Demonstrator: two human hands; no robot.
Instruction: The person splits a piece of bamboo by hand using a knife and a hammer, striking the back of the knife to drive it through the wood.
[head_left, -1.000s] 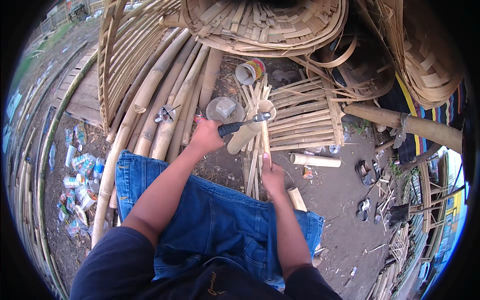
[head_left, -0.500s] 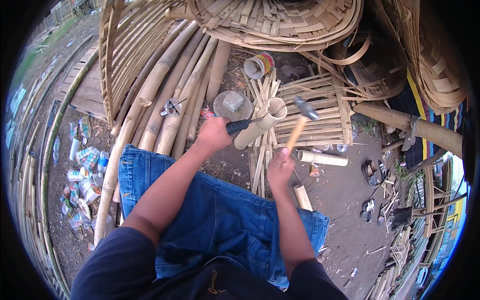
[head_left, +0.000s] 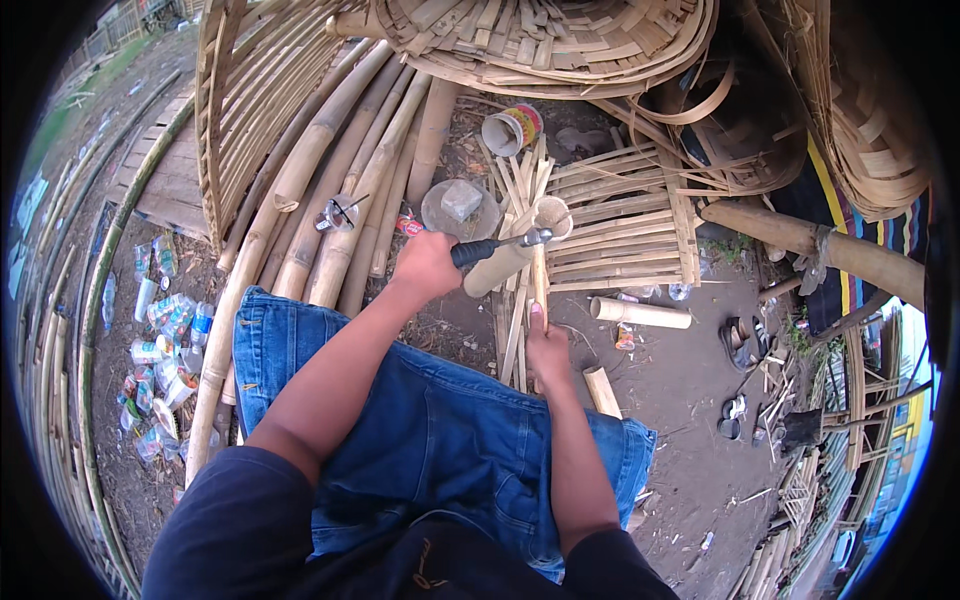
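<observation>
My left hand [head_left: 428, 268] is wrapped round the black handle of a knife [head_left: 474, 252]. Its thin blade lies over the open upper end of a short, thick bamboo tube [head_left: 494, 271], which leans on a pile of split bamboo strips [head_left: 514, 345]. In my right hand [head_left: 548, 352] is a hammer [head_left: 540, 285], gripped low on its wooden handle. The metal hammer head is over the blade, beside the tube's mouth; whether it touches cannot be made out. Part of the blade is hidden behind the head.
Long bamboo poles [head_left: 305, 235] lie at the left, past litter [head_left: 170, 330]. A slatted bamboo frame [head_left: 625, 215] is beyond the tube, with a stone [head_left: 460, 200] nearby. Woven baskets [head_left: 560, 45] fill the far side. Blue denim [head_left: 430, 430] covers my lap; cut bamboo [head_left: 640, 313] lies right.
My right hand has swung the hammer left and downward, bringing its head from right of the tube onto the knife blade. My left hand keeps its hold on the knife.
</observation>
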